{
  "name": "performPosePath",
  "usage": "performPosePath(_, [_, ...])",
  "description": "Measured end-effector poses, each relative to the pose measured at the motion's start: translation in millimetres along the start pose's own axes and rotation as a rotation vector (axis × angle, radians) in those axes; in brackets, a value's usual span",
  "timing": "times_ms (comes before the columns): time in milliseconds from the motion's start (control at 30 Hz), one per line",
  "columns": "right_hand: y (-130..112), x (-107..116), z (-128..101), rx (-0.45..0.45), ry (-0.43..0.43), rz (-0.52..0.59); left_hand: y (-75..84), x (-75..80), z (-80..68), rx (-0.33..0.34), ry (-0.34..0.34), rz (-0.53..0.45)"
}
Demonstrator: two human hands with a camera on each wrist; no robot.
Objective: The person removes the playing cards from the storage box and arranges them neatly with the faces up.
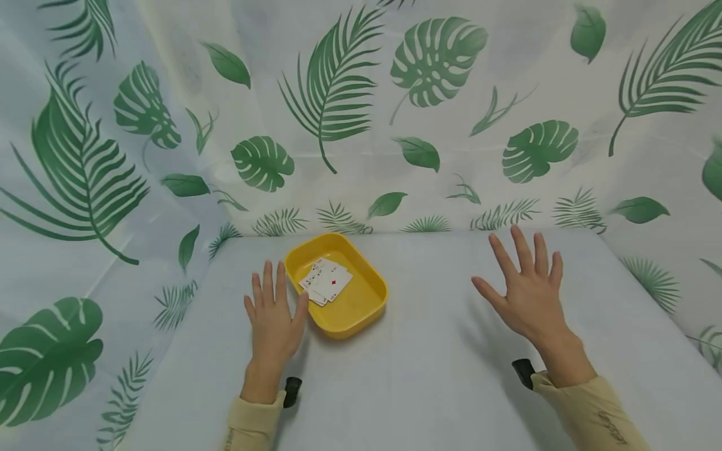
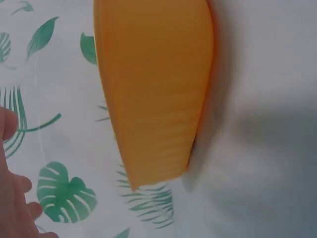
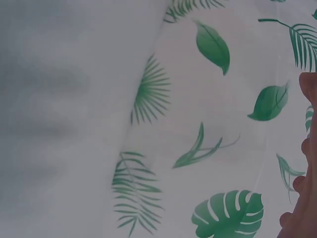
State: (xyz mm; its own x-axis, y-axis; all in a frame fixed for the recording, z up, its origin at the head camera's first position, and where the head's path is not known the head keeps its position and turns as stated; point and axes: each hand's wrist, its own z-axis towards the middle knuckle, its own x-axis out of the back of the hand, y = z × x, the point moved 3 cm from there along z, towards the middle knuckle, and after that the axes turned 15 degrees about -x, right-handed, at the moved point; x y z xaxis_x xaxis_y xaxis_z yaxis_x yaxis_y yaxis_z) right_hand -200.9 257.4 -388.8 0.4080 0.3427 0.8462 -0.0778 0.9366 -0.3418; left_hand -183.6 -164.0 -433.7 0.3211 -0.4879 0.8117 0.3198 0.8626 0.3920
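A yellow tray (image 1: 366, 300) with raised walls stands left of centre on the white table, and several playing cards (image 1: 327, 280) lie overlapping at its left end. One card shows a red diamond. Just left of the tray is my left hand (image 1: 273, 326), fingers straight and spread, its thumb overlapping the tray's rim in the head view. The left wrist view shows the tray's outer side (image 2: 158, 94) close by, with the left fingers at the left edge. Over the right part of the table, my right hand (image 1: 533, 297) is spread with straight fingers, holding nothing.
A white table (image 1: 429, 376) spreads under both hands. White curtains with green leaf prints (image 1: 440, 62) rise behind it and along the left and right sides. Dark wrist camera mounts (image 1: 292, 392) sit at both beige sleeve cuffs (image 1: 256, 413).
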Motion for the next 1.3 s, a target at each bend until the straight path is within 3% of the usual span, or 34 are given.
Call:
performPosePath(67, [-7, -6, 4, 0.051, 0.036, 0.061, -2.2, -5.9, -0.4, 0.046, 0.031, -0.124])
performPosePath(267, [-35, -23, 17, 0.221, 0.101, 0.205, -11.6, -36.3, -1.8, 0.279, 0.024, -0.471])
performPosePath(467, [-67, -40, 30, 0.207, -0.012, 0.213, -3.9, -60.3, 6.2, 0.295, 0.077, -0.614])
performPosePath(667, [-112, -71, 38, 0.248, -0.182, 0.192, -1.4, -71.6, 4.9, 0.266, 0.135, -0.636])
performPosePath(933, [-166, -122, 48, 0.273, -0.398, 0.124, -8.9, -73.7, -4.8, 0.235, 0.123, -0.608])
performPosePath(1100, [-191, -137, 56, 0.304, -0.478, 0.084, -11.0, -74.4, -6.0, 0.198, 0.109, -0.571])
performPosePath(1300, [-212, -150, 64, 0.312, -0.578, 0.016, -12.3, -77.2, -7.1, 0.221, 0.078, -0.537])
